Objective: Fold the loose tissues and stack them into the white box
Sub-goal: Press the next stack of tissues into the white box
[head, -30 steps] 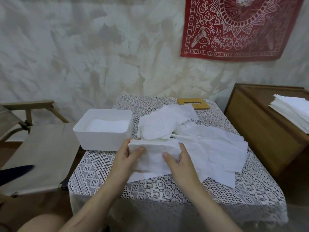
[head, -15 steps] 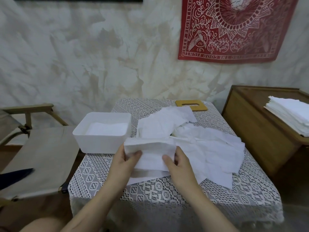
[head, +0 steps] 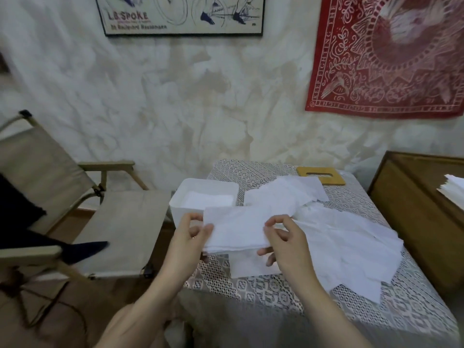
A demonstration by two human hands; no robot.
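Left hand [head: 190, 237] pinches left end of folded tissue [head: 238, 227], right hand [head: 283, 239] pinches right end, fingers curled. Tissue held above table [head: 251, 290], just before white box [head: 200, 197]. Risk: limp middle sags, fold opens, edge snags box rim.

left hand [head: 187, 238] + right hand [head: 285, 241] pinch folded white tissue [head: 236, 229] | near white plastic box [head: 204, 198] | loose white tissues [head: 339, 237] right

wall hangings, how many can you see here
2: a framed poster at the top, left of centre, and a red patterned cloth at the top right. Both run past the picture's edge; more may hang out of view.
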